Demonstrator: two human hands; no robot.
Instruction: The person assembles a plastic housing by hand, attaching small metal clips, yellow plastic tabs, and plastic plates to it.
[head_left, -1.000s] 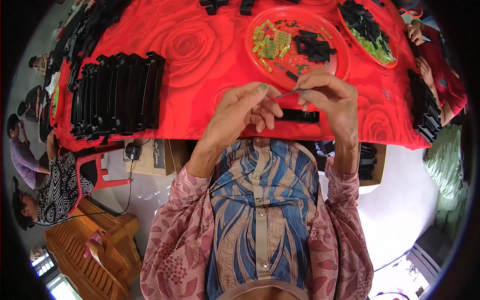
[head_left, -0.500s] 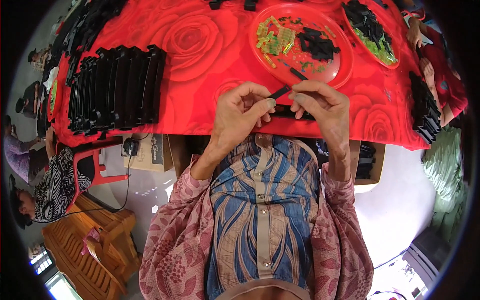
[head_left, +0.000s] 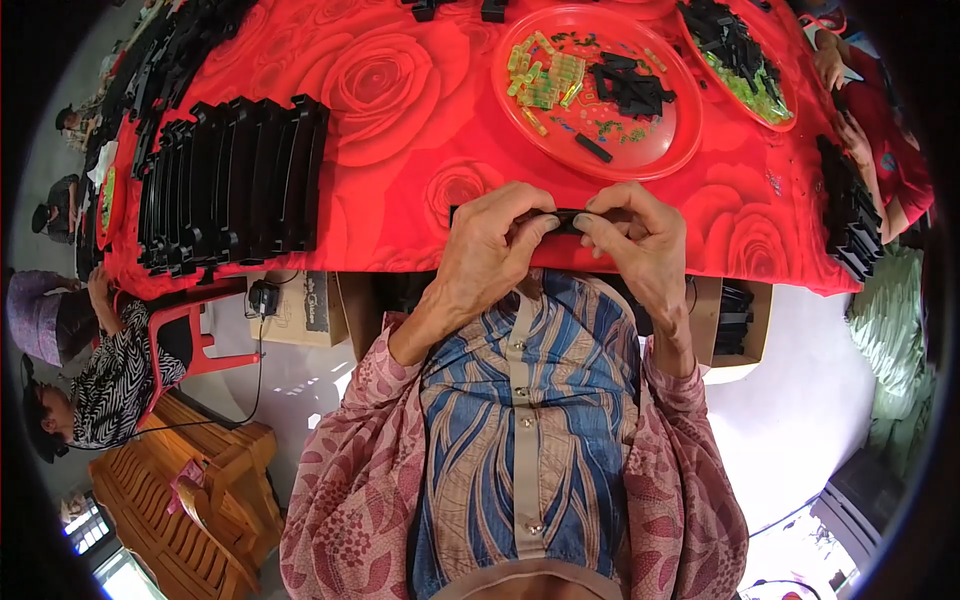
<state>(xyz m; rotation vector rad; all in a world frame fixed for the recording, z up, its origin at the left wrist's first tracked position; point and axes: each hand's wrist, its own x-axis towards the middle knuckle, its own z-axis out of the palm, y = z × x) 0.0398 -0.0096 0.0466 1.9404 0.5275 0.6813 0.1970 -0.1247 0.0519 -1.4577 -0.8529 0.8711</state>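
Note:
Close to the table's near edge, my left hand [head_left: 498, 236] and my right hand [head_left: 640, 238] face each other, thumbs and index fingers pinched. Between their fingertips sits a small black strip-shaped piece [head_left: 568, 222], mostly covered by the fingers. It lies over a longer black plastic part, whose end [head_left: 454, 214] shows beside my left hand; the rest is hidden. Whether the small piece is seated in the longer part I cannot tell. Beyond my hands is a round red tray [head_left: 660, 145] with yellow-green vials [head_left: 556, 78], black pieces [head_left: 632, 88] and small coloured bits.
A row of long black plastic parts [head_left: 235, 185] stands at the left on the red rose-patterned cloth [head_left: 385, 80]. At the far right are a second tray [head_left: 762, 105] and another person's arms [head_left: 860, 150]. Cardboard boxes [head_left: 755, 325] and a red chair [head_left: 205, 345] stand below table level.
Both hands have lowered toward the table edge with the black piece, which is now level and pinched from both sides. Before, it was tilted up in my left fingers.

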